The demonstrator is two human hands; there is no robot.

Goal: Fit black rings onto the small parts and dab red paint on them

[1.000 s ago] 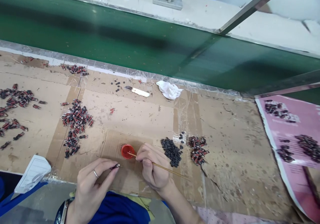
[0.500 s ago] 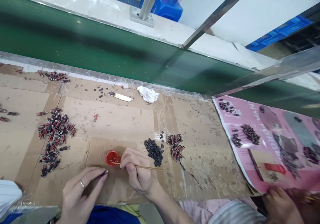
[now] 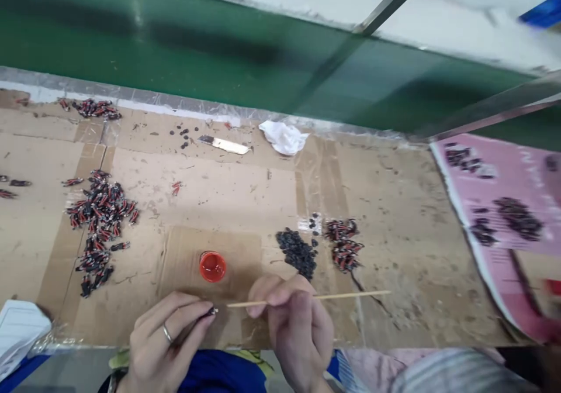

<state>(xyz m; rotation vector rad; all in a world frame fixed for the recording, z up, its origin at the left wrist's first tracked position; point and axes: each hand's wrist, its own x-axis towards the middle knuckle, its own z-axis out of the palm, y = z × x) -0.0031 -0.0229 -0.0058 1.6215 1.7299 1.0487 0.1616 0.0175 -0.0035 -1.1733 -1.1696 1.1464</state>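
At six o'clock, left hand (image 3: 162, 340) is pinching a small dark piece (image 3: 212, 311) while right hand (image 3: 298, 323), gripping a wooden stick (image 3: 324, 297), is best steadying its tip squarely against it.

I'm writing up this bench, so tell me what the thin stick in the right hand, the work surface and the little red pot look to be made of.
Stick: probably bamboo or wood, pale tan, matte, thin and straight. Work surface: corrugated cardboard, brown and scuffed, with tape seams and a glossy clear film at its edges. Red pot: likely plastic holding wet red paint, judging by its shine; the material is uncertain.
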